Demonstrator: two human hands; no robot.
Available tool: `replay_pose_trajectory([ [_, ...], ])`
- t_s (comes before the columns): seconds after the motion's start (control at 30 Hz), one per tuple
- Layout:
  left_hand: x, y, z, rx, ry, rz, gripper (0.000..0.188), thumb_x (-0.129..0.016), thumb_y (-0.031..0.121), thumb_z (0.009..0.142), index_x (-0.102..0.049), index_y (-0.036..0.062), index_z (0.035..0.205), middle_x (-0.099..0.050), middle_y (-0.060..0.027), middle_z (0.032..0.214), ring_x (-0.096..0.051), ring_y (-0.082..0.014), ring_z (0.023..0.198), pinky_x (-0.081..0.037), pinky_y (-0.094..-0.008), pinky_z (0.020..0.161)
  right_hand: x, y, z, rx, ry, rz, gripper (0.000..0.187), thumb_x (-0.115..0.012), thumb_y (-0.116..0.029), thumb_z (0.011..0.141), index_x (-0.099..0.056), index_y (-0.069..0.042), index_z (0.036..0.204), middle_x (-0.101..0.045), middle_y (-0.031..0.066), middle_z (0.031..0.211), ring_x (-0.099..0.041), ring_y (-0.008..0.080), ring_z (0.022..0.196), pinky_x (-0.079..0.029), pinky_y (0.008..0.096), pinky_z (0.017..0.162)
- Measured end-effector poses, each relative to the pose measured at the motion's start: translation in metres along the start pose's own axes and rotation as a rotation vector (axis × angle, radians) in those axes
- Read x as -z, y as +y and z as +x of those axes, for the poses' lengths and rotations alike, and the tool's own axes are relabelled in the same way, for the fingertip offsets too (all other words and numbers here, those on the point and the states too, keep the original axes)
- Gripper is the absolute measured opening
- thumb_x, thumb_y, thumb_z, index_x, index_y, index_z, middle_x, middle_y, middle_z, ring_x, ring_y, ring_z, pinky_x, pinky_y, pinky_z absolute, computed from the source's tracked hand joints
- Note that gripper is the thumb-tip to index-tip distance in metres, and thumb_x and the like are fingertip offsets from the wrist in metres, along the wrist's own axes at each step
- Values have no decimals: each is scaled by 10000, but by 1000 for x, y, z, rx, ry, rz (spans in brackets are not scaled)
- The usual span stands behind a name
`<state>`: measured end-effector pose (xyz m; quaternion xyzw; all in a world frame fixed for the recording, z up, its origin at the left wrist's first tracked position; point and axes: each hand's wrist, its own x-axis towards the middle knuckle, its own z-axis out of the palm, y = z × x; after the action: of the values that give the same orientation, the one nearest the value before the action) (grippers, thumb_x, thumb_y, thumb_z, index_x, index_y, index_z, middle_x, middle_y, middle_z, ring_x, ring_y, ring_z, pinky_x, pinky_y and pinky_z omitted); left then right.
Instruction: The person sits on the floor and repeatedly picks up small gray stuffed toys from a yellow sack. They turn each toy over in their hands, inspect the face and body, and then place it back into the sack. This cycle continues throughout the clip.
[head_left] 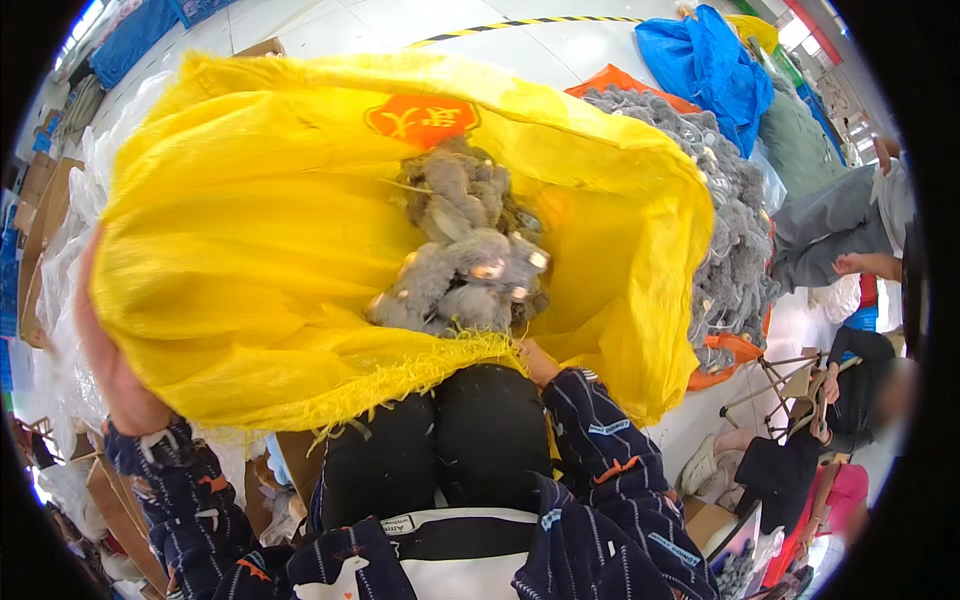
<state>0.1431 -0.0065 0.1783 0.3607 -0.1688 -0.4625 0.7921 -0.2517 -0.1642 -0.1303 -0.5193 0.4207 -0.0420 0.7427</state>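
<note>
A large yellow woven sack lies wide open in front of my legs, its near rim frayed. Inside it is a heap of grey fluffy pieces with small pale and shiny parts among them. My left hand is against the outside of the sack at its left end. Its fingers are blurred and partly hidden behind the yellow cloth. At the near rim, beside my thigh, my right hand is closed on the sack's edge, its fingertips partly covered by the cloth.
Right of the sack, an orange sack holds a big pile of grey fluffy pieces. Behind it lies a blue bag. Another person stands at the right; others sit below, near a folding stool. Cardboard and clear plastic line the left.
</note>
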Motion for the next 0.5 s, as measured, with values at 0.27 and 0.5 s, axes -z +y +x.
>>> replay_pose_trajectory([
  [0.27, 18, 47, 0, -244, 38, 128, 313, -440, 205, 937, -525, -15, 1144, -597, -135, 1107, -591, -217, 977, -494, -321, 837, 2, -64, -28, 385, 32, -227, 196, -612, -90, 826, -618, 47, 967, -631, 18, 852, -532, 86, 754, -442, 239, 691],
  [0.5, 98, -31, -18, -195, 331, 320, 404, -427, 279, 937, -465, 2, 1229, -542, -99, 1198, -545, -206, 1061, -459, -339, 883, -21, -32, -24, 339, 103, 7, 231, -593, -45, 835, -599, 30, 1053, -635, 52, 966, -564, 108, 834, -441, 225, 759],
])
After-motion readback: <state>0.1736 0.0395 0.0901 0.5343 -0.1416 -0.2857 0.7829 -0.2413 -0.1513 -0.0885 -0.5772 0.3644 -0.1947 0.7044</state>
